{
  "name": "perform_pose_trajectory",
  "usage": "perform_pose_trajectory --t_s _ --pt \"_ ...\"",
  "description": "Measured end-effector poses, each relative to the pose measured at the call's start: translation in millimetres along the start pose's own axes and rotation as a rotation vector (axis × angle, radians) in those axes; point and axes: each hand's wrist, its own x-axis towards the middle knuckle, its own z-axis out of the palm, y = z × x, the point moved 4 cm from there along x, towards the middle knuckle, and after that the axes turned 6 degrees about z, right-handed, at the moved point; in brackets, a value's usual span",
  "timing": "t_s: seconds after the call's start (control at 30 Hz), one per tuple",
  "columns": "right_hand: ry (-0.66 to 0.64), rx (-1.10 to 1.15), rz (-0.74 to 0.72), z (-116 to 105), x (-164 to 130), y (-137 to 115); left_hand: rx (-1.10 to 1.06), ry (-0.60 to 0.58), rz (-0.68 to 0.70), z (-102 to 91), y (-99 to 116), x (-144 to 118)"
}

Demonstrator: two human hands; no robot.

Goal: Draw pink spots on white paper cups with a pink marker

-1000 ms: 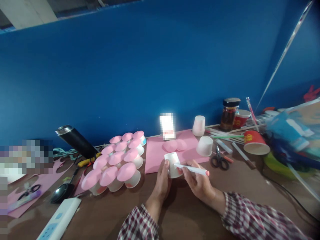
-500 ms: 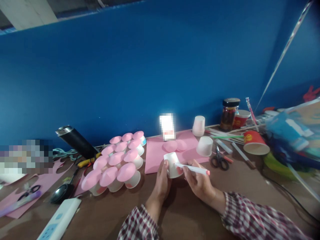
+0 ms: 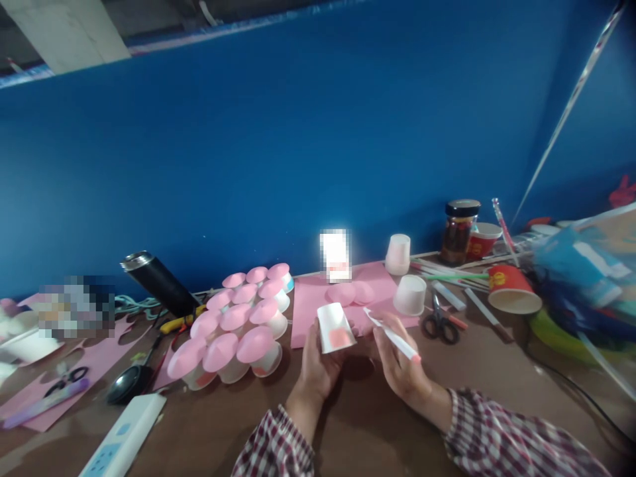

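Observation:
My left hand holds a small white paper cup upside down, tilted, with a pink patch showing on its side. A white marker with a pink end sits in my right hand, its tip lifted off the cup and pointing up and left. Both hands hover over the brown table, just in front of a pink paper sheet with pink paper circles on it.
Several pink-topped cups cluster at left. Two white cups stand on the pink sheet's right side, with scissors beside them. A jar, red cups, a black flask and a power strip are around.
The marker has come off the cup and swung away to the right. My left hand has turned the cup, so its pink patch now faces me.

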Motion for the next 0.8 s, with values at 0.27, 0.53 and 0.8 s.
perform_pose_trajectory --t_s 0.27,0.53,0.8 --pt "-0.210 -0.055 -0.063 14 -7 5 -0.097 -0.010 -0.064 0.3 3 1" --pt "-0.198 -0.096 -0.107 16 -9 5 -0.077 0.056 -0.047 -0.3 0 -1" --pt "-0.183 -0.102 -0.123 15 -7 2 -0.059 -0.013 -0.036 6.2 2 -2"
